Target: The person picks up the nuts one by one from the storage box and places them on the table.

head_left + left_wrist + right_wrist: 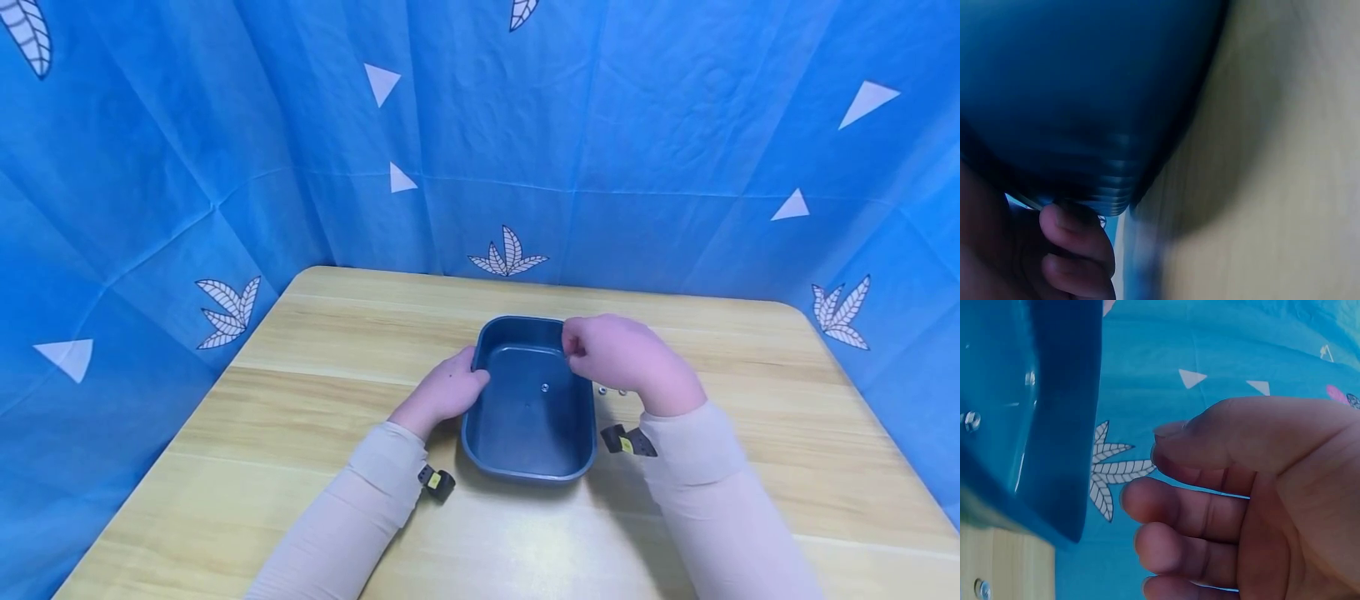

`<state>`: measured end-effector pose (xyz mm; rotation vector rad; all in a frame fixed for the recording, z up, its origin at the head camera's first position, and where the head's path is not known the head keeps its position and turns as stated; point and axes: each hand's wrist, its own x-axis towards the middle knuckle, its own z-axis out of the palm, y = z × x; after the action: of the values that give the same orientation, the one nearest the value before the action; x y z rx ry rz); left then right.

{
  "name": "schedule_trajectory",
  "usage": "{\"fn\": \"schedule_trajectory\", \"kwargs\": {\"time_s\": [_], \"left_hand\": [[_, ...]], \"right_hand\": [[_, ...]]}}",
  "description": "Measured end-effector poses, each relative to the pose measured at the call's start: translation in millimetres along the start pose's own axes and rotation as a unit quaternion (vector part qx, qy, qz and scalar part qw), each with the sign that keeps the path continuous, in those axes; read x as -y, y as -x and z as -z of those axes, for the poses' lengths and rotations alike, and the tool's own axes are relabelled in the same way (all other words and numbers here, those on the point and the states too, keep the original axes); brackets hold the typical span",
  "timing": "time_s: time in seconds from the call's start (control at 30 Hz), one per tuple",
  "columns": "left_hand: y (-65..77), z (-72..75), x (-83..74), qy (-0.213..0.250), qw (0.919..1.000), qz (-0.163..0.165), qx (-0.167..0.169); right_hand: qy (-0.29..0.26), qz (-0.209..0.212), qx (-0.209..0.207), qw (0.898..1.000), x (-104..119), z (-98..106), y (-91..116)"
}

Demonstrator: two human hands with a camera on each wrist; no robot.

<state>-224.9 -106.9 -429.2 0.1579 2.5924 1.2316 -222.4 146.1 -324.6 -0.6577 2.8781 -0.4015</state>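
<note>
A dark blue rectangular tray (pixel 528 433) with rounded corners sits on the table. My left hand (pixel 446 387) grips its left wall, thumb over the rim and fingers outside; the left wrist view shows the fingertips against the ribbed wall. Inside the tray lies a small metal nut (pixel 545 387), seen also in the right wrist view (pixel 971 420). My right hand (pixel 618 354) is above the tray's far right corner, its fingers curled and the thumb near the index finger (pixel 1191 472). Whether something small sits between thumb and index finger is hidden.
Two more small nuts, one nearer the tray (pixel 602 391) and one farther right (pixel 622 392), lie on the wooden table (pixel 247 467) beside my right hand. A blue patterned curtain (pixel 480 125) hangs behind the table and along its sides.
</note>
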Motion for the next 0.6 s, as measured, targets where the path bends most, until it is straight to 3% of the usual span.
{"fn": "schedule_trajectory", "kwargs": {"time_s": [0.2, 0.6], "left_hand": [[-0.3, -0.7, -0.2, -0.001, 1.0000, 0.000, -0.002], [-0.6, -1.8, 0.3, -0.003, 1.0000, 0.002, -0.006]], "right_hand": [[0.017, 0.010, -0.013, 1.000, 7.3, 2.6, -7.6], [0.014, -0.001, 0.016, 1.000, 20.4, -9.3, -30.2]]}}
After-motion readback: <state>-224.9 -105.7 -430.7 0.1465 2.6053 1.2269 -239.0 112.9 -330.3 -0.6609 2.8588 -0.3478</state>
